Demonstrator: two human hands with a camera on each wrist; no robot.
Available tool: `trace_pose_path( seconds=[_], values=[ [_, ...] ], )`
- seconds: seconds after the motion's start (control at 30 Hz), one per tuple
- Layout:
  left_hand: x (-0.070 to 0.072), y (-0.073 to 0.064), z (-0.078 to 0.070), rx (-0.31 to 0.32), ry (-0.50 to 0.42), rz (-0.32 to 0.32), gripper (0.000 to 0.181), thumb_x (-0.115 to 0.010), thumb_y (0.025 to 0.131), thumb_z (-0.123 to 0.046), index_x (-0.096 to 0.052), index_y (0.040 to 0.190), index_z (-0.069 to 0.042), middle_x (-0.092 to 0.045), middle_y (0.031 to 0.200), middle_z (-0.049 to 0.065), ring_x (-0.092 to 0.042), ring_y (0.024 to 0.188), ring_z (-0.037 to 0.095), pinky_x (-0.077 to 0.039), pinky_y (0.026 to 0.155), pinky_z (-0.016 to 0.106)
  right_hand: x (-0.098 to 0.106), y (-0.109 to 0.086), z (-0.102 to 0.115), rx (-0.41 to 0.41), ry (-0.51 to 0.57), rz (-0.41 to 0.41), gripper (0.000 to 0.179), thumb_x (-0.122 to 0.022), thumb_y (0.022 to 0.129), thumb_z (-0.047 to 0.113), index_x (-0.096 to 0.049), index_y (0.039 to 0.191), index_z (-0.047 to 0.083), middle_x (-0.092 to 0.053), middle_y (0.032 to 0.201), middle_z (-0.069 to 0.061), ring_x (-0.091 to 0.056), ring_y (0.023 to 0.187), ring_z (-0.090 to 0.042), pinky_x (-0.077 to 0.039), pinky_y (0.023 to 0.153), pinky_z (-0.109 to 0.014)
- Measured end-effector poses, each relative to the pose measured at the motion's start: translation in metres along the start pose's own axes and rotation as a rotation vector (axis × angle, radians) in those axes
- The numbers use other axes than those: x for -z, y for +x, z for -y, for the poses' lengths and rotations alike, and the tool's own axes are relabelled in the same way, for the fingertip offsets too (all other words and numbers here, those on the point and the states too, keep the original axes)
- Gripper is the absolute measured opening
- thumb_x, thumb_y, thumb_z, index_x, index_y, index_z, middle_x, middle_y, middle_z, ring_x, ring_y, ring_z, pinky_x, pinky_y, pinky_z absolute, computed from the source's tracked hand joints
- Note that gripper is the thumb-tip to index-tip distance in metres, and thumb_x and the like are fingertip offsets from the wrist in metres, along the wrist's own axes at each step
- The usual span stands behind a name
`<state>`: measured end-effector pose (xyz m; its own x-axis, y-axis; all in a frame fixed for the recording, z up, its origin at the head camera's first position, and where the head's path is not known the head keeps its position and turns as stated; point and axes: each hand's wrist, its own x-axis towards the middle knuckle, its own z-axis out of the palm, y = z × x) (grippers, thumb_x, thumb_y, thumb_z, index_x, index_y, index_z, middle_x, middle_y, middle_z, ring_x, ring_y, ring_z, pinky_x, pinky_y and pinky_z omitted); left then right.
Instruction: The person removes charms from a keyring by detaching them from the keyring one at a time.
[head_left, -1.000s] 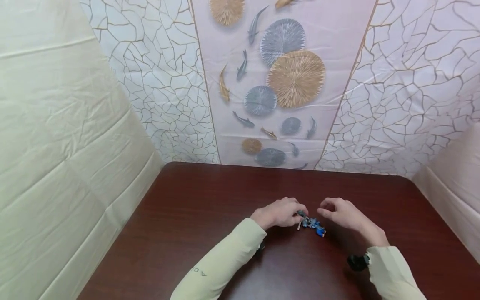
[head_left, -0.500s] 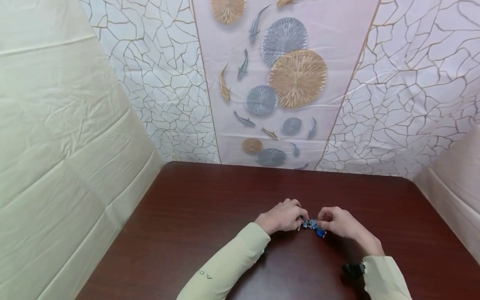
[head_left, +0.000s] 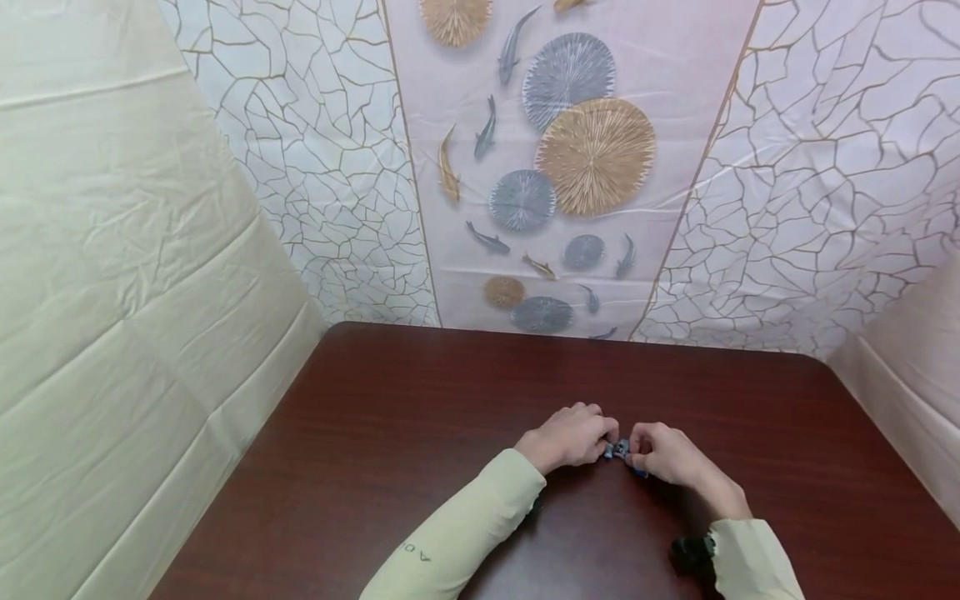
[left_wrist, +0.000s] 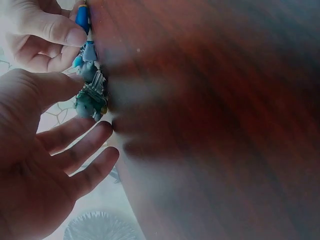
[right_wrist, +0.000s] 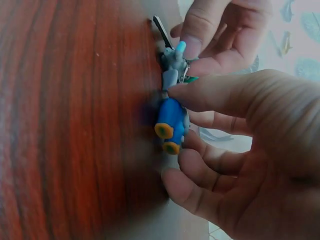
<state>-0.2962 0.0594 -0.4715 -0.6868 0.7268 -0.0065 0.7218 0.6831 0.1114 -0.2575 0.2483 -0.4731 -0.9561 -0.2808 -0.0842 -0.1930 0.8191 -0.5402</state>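
Note:
A keychain (head_left: 621, 449) with small grey and blue figures lies low over the table between both hands. My left hand (head_left: 573, 436) pinches its grey-green end (left_wrist: 91, 102) between thumb and index finger, the other fingers spread loosely. On the opposite end, my right hand (head_left: 670, 457) pinches a figure with blue legs (right_wrist: 171, 112) and orange-rimmed feet. A metal key (right_wrist: 162, 32) sticks out past the grey part, beside the left fingertips. Fingers cover part of the keychain, and I cannot tell whether it touches the table.
The dark red-brown table (head_left: 420, 392) has rounded far corners. Behind it hangs a patterned cloth (head_left: 525, 167) with fish and round discs. Pale cream cloth (head_left: 150, 333) rises along the left side, and more hangs on the right.
My right hand has come in leftward and down, from apart to pinching the blue end of the keychain. The left hand has shifted slightly right and nearer, still holding its end.

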Motion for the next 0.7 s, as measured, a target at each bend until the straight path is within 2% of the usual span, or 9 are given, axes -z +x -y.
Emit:
trace_pose_path(
  seconds=[0.2,0.37,0.53,0.7],
  values=[
    [0.002,-0.004,0.001,0.0,0.006,0.015,0.007,-0.06,0.096,-0.025,-0.064,0.097,-0.031,-0.056,0.093,-0.011,-0.053,0.084,0.008,-0.041,0.067,0.02,-0.004,0.003,0.004,0.01,-0.026,-0.016,0.013,-0.066,0.078,0.007,-0.055,0.075,0.015,-0.051,0.06,0.005,-0.047,0.055,-0.013,-0.039,0.053,-0.027],
    [0.001,-0.007,0.003,-0.003,0.01,0.041,0.007,-0.058,0.098,-0.026,-0.06,0.093,-0.03,-0.053,0.095,-0.011,-0.051,0.089,0.009,-0.04,0.07,0.019,-0.006,0.004,0.007,0.009,-0.027,-0.026,0.012,-0.064,0.079,0.007,-0.054,0.076,0.014,-0.05,0.063,0.003,-0.046,0.056,-0.014,-0.037,0.054,-0.028],
    [-0.002,-0.01,0.005,-0.006,-0.002,0.017,0.008,-0.057,0.097,-0.024,-0.059,0.09,-0.028,-0.052,0.096,-0.011,-0.051,0.091,0.009,-0.041,0.074,0.018,-0.004,0.004,0.011,0.044,-0.042,-0.071,0.012,-0.064,0.081,0.008,-0.054,0.079,0.014,-0.052,0.063,0.003,-0.045,0.054,-0.013,-0.037,0.054,-0.027],
    [0.002,-0.011,0.007,-0.033,-0.063,-0.002,0.008,-0.057,0.096,-0.02,-0.06,0.09,-0.025,-0.052,0.094,-0.011,-0.051,0.09,0.007,-0.039,0.075,0.015,0.003,0.004,0.015,0.079,-0.013,-0.095,0.012,-0.064,0.081,0.01,-0.053,0.081,0.014,-0.052,0.06,0.004,-0.045,0.052,-0.01,-0.036,0.052,-0.025]
  ],
)
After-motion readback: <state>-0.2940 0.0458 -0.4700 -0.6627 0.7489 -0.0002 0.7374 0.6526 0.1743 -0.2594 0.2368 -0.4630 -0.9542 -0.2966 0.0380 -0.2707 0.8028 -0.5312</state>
